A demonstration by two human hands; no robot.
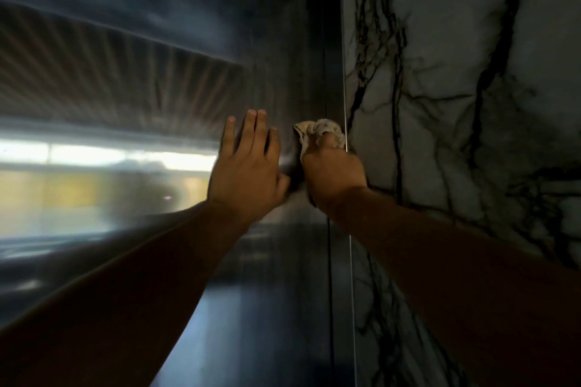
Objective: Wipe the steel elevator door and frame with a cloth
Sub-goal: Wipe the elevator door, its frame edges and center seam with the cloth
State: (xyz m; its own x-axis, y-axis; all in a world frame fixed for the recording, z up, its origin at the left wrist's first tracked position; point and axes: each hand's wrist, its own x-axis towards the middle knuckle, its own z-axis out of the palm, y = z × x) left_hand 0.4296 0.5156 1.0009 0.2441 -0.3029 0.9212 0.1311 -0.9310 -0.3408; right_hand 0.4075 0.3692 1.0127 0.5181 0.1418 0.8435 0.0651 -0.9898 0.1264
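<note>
Dim steel fills the left and middle of the view, with veined marble point(456, 104) to the right. Nearest the camera, two bare forearms reach up from the bottom corners and converge toward the middle of the picture.

At the end of the left forearm, the left hand point(246, 166) lies flat on the door point(188, 56), palm against the steel, fingers straight and close together, pointing up, thumb tucked toward the right. It holds nothing.

Just beside it, the right hand point(333, 171) is closed round a pale, crumpled cloth point(320, 132). The fingers are curled under and hidden behind the knuckles, so only the bunched top of the cloth shows above them, pressed to the frame point(334, 72). The cloth sits between a dark vertical seam on its left and the frame's bright edge on its right, touching or nearly touching that edge; which one cannot be told. A narrow strip of dark steel separates the two hands.

Farther up, the frame runs as a narrow dark band to the top of the view, and it also continues down below the wrist. Marble begins right at the bright edge. Leftward, the door stretches wide, carrying blurred reflections of a ribbed ceiling and a bright horizontal strip of light.
</note>
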